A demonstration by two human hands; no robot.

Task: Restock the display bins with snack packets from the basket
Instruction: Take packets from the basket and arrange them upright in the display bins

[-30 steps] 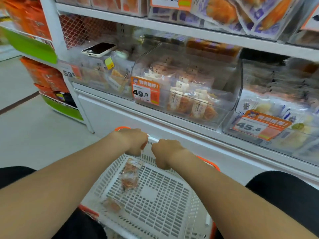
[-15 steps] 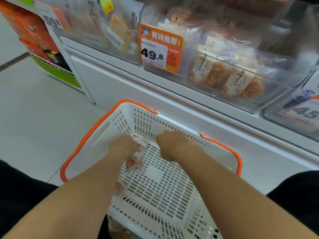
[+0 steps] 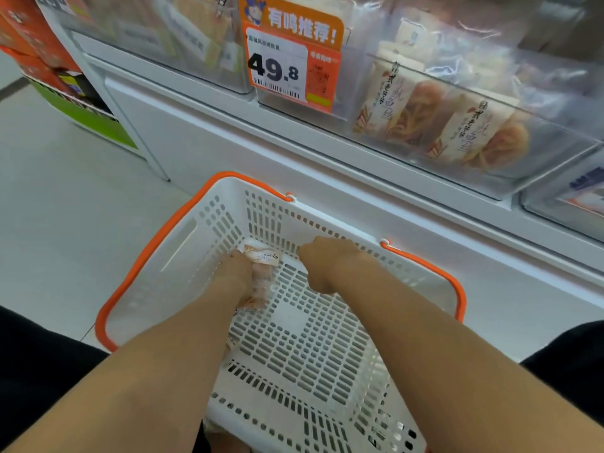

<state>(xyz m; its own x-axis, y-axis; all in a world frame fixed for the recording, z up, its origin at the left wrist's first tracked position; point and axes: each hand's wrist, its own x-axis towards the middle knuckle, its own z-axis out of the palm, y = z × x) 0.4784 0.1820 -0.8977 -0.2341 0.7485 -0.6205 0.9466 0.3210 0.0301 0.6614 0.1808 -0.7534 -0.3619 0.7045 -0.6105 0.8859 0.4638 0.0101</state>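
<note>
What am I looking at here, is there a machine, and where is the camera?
No machine here: these are a person's two bare arms, filmed by one camera worn on the head, looking down. Both hands reach into a white basket with orange handles, in front of a shop shelf. The left hand grips a snack packet lying in it; the right hand is curled, and whether it holds anything is hidden. Above, a clear display bin holds more packets, beside a price tag reading 49.8.
</note>
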